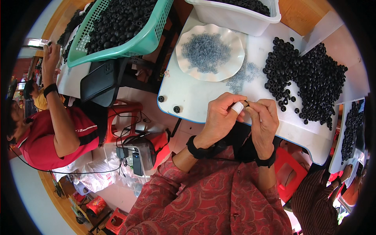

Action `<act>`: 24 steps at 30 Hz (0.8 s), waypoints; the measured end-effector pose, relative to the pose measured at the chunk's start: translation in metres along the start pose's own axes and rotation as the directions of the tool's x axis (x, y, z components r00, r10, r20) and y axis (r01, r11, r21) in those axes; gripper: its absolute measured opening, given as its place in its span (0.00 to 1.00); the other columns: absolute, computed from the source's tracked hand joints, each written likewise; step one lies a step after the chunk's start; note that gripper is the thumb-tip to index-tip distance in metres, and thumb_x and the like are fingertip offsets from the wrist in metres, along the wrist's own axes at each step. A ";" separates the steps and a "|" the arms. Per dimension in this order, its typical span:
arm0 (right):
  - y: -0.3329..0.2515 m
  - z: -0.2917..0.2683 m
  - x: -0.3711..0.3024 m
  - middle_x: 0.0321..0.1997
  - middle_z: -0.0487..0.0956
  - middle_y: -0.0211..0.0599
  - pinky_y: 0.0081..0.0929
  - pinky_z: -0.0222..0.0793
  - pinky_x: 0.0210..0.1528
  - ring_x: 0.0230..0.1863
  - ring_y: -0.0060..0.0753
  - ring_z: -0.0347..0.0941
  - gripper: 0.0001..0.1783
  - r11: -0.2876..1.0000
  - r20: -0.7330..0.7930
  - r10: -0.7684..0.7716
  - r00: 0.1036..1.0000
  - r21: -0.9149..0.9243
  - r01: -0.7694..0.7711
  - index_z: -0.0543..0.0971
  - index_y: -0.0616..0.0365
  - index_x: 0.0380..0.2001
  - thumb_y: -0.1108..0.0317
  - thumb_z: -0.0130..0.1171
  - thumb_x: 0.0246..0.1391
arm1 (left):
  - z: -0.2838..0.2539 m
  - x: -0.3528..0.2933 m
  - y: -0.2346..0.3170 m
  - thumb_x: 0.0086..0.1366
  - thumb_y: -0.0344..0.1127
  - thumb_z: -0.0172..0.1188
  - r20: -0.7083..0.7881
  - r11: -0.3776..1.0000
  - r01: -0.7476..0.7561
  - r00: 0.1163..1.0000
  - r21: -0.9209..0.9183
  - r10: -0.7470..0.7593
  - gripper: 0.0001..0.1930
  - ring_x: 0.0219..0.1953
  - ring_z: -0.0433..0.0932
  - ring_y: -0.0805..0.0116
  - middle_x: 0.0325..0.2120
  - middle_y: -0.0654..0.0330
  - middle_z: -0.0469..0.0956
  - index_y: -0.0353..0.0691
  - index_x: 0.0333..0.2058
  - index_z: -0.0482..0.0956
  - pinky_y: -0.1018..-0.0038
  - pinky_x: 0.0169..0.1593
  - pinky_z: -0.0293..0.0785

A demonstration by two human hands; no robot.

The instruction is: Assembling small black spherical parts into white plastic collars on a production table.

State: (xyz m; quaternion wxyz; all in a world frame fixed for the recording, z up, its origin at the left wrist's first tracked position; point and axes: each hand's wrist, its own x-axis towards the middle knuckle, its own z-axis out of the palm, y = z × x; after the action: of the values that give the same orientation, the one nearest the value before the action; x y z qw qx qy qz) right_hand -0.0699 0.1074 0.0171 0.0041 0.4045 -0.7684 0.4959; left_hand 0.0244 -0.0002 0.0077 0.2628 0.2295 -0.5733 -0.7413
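Observation:
Over the table's front edge, my left hand (pixel 222 117) pinches a small black ring-shaped part (pixel 245 103), mostly covered by fingertips. White tape wraps one finger of that hand. My right hand (pixel 264 120) meets it from the right, thumb and finger pressed together at the part; whatever else they hold is too small to make out. Beyond my hands, a scalloped white plate (pixel 184 64) bears a heap of tiny clear bluish pieces (pixel 207 51), and more lie scattered beside it. A big pile of black ring-shaped parts (pixel 319 84) spreads on the right.
Two loose black parts (pixel 176 109) sit near the white table's (pixel 192 96) left corner. A white bin (pixel 235 17) and a green basket (pixel 147 45) hold black parts behind. A clear upright sheet (pixel 323 33) stands at right. A person in red (pixel 58 133) sits left; another person's striped sleeve (pixel 317 196) shows right.

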 end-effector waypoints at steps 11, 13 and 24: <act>0.018 0.001 0.004 0.30 0.72 0.29 0.30 0.57 0.44 0.35 0.32 0.68 0.09 0.976 0.018 -0.144 0.989 -0.163 0.145 0.81 0.57 0.30 0.79 0.68 0.44 | 0.007 0.003 -0.013 0.55 0.13 0.54 0.068 0.808 -0.278 0.956 0.519 0.285 0.18 0.30 0.81 0.62 0.35 0.52 0.76 0.35 0.44 0.80 0.73 0.30 0.78; 0.017 -0.001 0.004 0.30 0.72 0.29 0.30 0.57 0.44 0.35 0.32 0.68 0.09 0.974 0.028 -0.146 0.989 -0.170 0.148 0.81 0.57 0.30 0.79 0.67 0.43 | 0.008 0.003 -0.014 0.51 0.12 0.55 0.103 0.739 -0.375 0.916 0.560 0.387 0.21 0.33 0.79 0.54 0.35 0.51 0.76 0.36 0.44 0.80 0.68 0.34 0.78; -0.019 -0.004 0.003 0.50 0.77 0.45 0.48 0.60 0.64 0.54 0.46 0.71 0.19 0.986 0.032 -0.154 0.988 0.064 0.152 0.78 0.61 0.51 0.77 0.55 0.55 | 0.012 -0.006 -0.011 0.53 0.18 0.58 0.228 0.614 -0.462 0.877 0.640 0.422 0.18 0.37 0.79 0.51 0.37 0.50 0.74 0.34 0.45 0.78 0.62 0.37 0.77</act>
State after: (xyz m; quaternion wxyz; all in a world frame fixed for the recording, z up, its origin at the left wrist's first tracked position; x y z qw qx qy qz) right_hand -0.0618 0.1058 0.0344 0.0158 0.4712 -0.7195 0.5100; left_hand 0.0201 0.0145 0.0000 0.3193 0.1402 -0.8484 -0.3983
